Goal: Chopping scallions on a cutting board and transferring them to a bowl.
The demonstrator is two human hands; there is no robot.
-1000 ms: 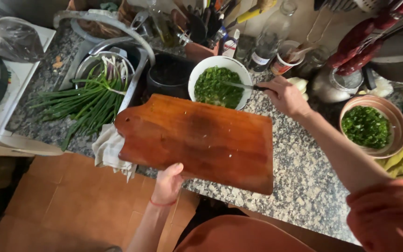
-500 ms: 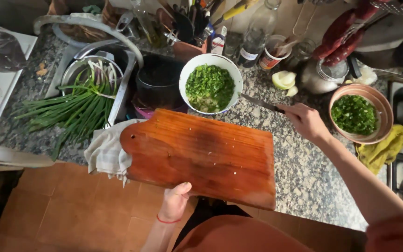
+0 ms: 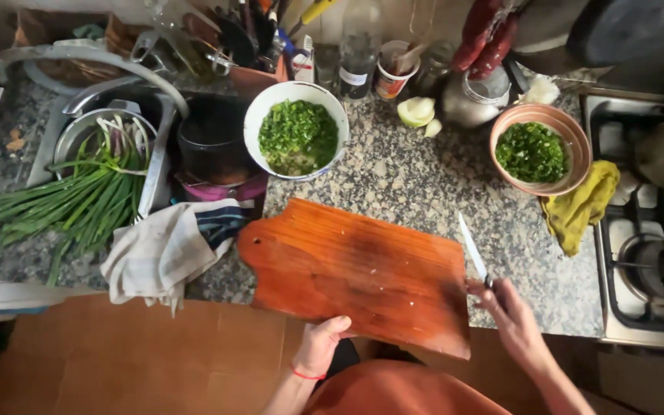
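Note:
A reddish wooden cutting board [image 3: 355, 269] lies bare on the speckled granite counter [image 3: 409, 177]. My left hand [image 3: 320, 343] holds the board's near edge. My right hand [image 3: 512, 315] grips a small knife [image 3: 472, 250] at the board's right edge, its blade pointing away from me. Behind the board stands a white bowl [image 3: 251, 127] of chopped greens. A terracotta bowl [image 3: 574, 138] with more chopped greens sits at the right.
Long green onions [image 3: 78, 204] lie across a metal bowl at the left. A crumpled cloth [image 3: 170, 246] hangs over the counter's edge. A yellow rag [image 3: 582, 204] lies next to a gas stove [image 3: 651, 261]. Bottles, a metal pot and utensils crowd the back.
My right hand has drawn the knife back from the white bowl to the board's right edge. The board has settled flat on the counter, with my left hand still on its near edge.

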